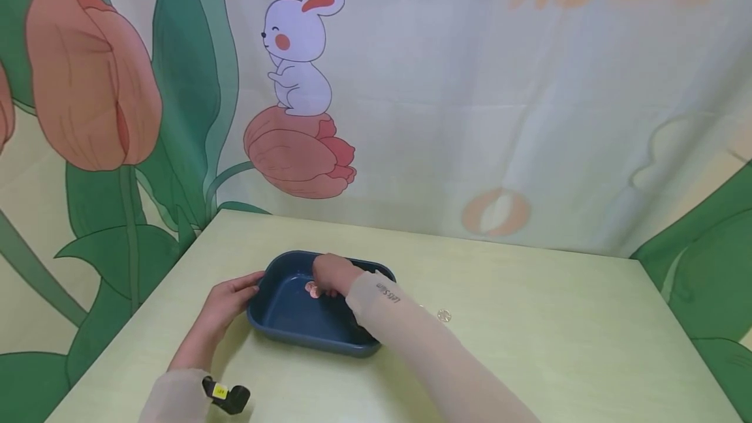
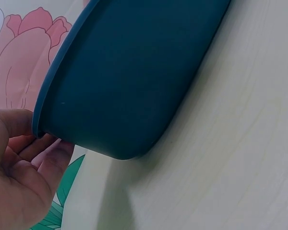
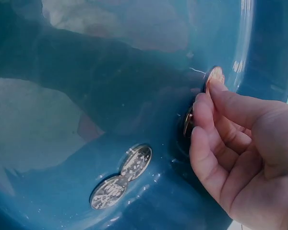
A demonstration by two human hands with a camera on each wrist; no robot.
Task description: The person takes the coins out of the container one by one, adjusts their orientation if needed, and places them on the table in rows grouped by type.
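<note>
A dark blue plastic basin (image 1: pixel 299 344) stands on the table. My left hand (image 1: pixel 228 300) grips its left rim, with the thumb on the edge and the fingers beneath, as the left wrist view shows. Inside the basin, near the far wall, my right hand (image 3: pixel 249 148) pinches a round coin (image 3: pixel 215 76) between thumb and forefinger. Another coin (image 3: pixel 188 122) is close against the curled fingers, partly hidden by them. Two coins (image 3: pixel 108 192) lie touching each other on the basin's floor. The floor reflects strongly; whether it holds water is hard to tell.
On the table right of the basin lies a coin (image 1: pixel 444 315), with a second one mostly hidden by the right sleeve (image 1: pixel 411 318). A printed curtain (image 1: pixel 411 116) with a rabbit and tulips hangs behind the pale table (image 1: pixel 558 344).
</note>
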